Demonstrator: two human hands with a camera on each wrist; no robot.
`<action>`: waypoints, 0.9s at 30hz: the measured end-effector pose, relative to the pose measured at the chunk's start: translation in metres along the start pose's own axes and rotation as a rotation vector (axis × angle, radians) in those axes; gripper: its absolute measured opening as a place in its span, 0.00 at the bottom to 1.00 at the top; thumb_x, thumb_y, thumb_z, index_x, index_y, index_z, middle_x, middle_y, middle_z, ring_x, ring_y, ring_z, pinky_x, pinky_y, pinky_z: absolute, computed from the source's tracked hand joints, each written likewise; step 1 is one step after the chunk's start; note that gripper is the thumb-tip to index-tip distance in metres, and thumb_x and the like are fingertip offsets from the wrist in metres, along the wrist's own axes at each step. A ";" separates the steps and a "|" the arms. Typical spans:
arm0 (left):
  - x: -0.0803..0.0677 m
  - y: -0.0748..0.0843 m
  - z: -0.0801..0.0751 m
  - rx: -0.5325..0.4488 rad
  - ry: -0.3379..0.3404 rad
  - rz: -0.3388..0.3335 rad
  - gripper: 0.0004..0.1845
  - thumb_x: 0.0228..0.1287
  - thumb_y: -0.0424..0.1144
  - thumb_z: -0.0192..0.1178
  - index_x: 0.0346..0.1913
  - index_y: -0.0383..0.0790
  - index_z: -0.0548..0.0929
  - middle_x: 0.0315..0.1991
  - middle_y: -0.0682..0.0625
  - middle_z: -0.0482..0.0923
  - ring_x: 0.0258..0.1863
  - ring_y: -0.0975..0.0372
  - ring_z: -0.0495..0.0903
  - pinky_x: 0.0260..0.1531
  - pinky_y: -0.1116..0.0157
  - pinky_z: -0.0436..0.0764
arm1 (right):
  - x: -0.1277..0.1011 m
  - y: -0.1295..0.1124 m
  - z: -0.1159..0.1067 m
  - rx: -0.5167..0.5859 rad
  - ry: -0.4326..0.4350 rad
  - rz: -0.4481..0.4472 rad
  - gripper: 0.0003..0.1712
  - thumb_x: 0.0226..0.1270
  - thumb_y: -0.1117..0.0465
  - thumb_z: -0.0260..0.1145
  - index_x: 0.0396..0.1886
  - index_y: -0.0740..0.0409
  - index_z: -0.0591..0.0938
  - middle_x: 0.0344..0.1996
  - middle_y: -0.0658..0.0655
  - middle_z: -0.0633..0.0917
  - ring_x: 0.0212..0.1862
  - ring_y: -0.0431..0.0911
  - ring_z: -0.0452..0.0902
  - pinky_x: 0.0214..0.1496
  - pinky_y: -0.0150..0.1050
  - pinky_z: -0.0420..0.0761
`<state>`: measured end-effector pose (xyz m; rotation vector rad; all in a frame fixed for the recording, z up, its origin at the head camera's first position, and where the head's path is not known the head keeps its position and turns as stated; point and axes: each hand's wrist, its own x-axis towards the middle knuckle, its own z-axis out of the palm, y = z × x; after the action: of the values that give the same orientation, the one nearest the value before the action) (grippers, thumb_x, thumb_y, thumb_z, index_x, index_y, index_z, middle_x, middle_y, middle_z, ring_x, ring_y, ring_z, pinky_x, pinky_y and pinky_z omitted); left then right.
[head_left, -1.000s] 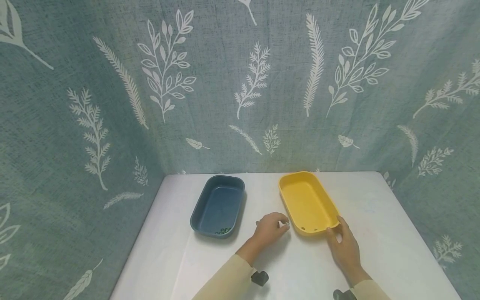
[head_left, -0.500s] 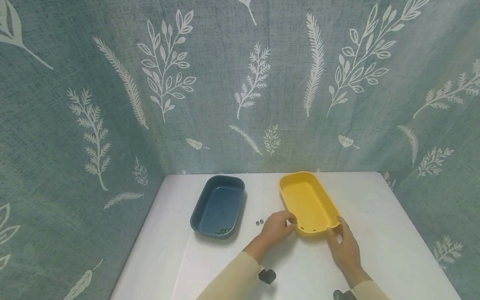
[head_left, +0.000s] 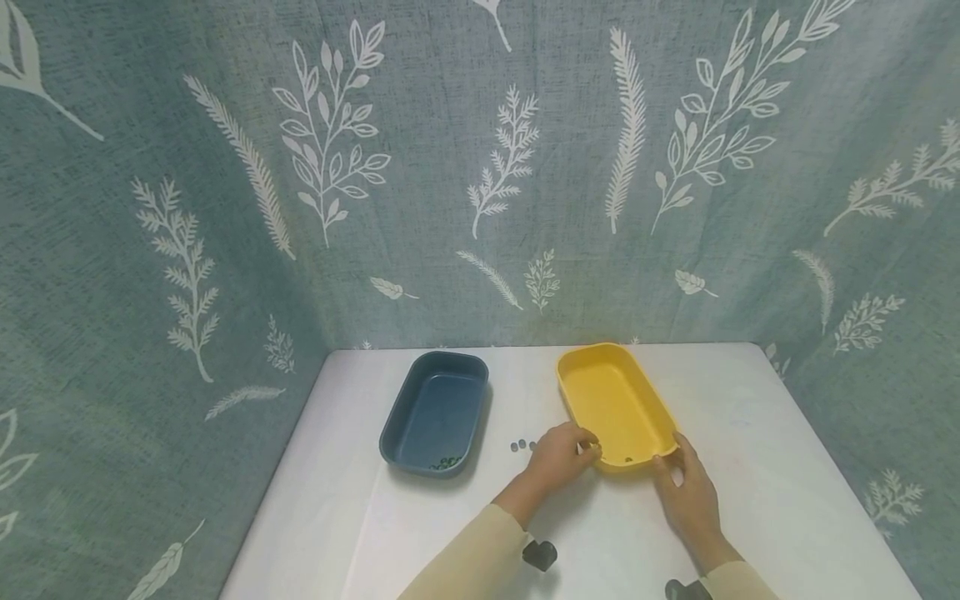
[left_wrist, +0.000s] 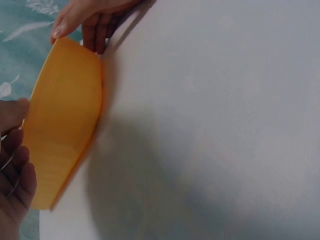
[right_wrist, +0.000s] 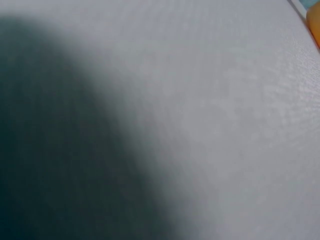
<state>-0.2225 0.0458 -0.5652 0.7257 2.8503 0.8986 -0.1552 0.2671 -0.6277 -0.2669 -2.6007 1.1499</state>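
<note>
A yellow tray [head_left: 611,400] lies on the white table, with one small dark piece [head_left: 628,460] visible at its near end. At the tray's near right corner, my right hand [head_left: 690,496] grips the rim between thumb and fingers. My left hand [head_left: 558,458] reaches over the near left corner with bent fingertips just inside the rim; whether they pinch a piece is hidden. In the left wrist view, the left fingers [left_wrist: 22,172] curl beside the tray's outer wall. Several small grey pieces [head_left: 522,444] lie on the table left of that hand.
A dark blue tray [head_left: 433,412] stands to the left, with several small green pieces [head_left: 448,462] at its near end. Patterned green-grey cloth [head_left: 420,167] hangs behind and along both sides of the white table [head_left: 337,500]. The right wrist view shows mostly tabletop and shadow.
My left hand has moved right, from beside the yellow tray to over its near left corner. A dark piece there is out of sight now, and more grey pieces show. The right hand stays.
</note>
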 end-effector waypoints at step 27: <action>-0.013 -0.033 -0.013 0.025 0.062 -0.020 0.07 0.56 0.47 0.61 0.37 0.53 0.84 0.32 0.63 0.79 0.25 0.74 0.71 0.25 0.77 0.71 | 0.001 0.002 0.003 -0.018 -0.004 0.028 0.37 0.65 0.39 0.51 0.70 0.39 0.50 0.59 0.64 0.72 0.62 0.62 0.62 0.62 0.61 0.59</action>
<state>-0.2267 0.0093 -0.5735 0.6818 2.9226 0.9000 -0.1569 0.2667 -0.6310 -0.3056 -2.6199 1.1386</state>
